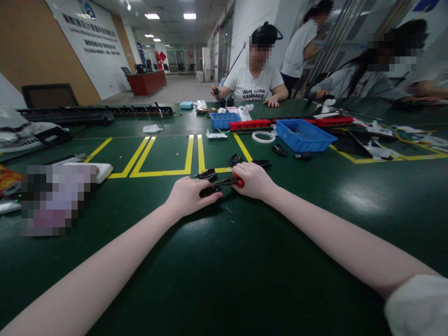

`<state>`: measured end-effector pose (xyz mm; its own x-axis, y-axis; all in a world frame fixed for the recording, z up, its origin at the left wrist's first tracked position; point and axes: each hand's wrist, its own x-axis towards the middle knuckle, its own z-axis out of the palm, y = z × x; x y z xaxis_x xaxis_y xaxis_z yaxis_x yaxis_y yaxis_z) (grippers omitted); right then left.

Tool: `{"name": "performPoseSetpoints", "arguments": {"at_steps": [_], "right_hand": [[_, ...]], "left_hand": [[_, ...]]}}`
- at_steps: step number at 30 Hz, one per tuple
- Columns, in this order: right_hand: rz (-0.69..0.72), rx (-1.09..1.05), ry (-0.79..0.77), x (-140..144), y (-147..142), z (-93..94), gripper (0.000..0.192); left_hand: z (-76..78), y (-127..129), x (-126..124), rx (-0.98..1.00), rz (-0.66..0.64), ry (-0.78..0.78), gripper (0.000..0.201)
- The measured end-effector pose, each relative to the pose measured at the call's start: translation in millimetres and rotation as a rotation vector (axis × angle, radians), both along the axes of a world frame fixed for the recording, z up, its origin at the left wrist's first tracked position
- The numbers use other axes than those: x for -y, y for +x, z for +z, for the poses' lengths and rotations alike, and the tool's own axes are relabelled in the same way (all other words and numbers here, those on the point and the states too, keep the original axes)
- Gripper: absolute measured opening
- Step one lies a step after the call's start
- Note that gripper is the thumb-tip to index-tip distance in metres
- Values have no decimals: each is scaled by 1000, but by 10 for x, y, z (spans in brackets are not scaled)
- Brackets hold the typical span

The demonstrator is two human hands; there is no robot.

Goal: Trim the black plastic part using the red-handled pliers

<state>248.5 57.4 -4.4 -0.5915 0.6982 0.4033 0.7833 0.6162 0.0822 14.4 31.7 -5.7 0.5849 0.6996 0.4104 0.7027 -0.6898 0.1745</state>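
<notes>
My right hand (254, 179) is wrapped round red-handled pliers (239, 181), whose dark jaws point left. Their tips meet a small black plastic part (211, 190) that my left hand (191, 196) grips between thumb and fingers. Just beyond my hands lie more black plastic pieces: a ridged one (206, 174), a rounded one (235, 159) and a flat one (262, 163) behind my right hand. Two thin metal pins (229, 210) rest on the green table nearer to me. My fingers partly hide the held part.
Yellow tape (161, 173) marks boxes on the green table (224, 280). Beyond are a blue bin (304, 135), a smaller blue bin (225, 121), a tape roll (263, 136) and red strips (250, 125). A white device (103, 171) lies left. A person (259, 79) sits opposite.
</notes>
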Motion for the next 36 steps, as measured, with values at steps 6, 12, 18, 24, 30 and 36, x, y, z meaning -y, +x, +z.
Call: {"name": "performPoseSetpoints", "arguments": {"at_steps": [6, 12, 18, 24, 30, 36], "right_hand": [[-15, -18, -4, 5, 3, 5, 10], [19, 6, -7, -16, 5, 3, 14], [44, 21, -33, -29, 9, -6, 12], [54, 20, -50, -27, 11, 1, 11], [66, 19, -47, -20, 4, 6, 10], [70, 10, -25, -17, 2, 5, 10]], "left_hand": [[-11, -8, 2, 8, 3, -2, 44], [-7, -5, 0, 18, 25, 4, 43], [-29, -15, -8, 28, 10, 33, 43], [-34, -46, -44, 31, -52, -42, 43], [2, -59, -59, 2, -137, -203, 40], [17, -32, -42, -25, -133, -178, 43]]}}
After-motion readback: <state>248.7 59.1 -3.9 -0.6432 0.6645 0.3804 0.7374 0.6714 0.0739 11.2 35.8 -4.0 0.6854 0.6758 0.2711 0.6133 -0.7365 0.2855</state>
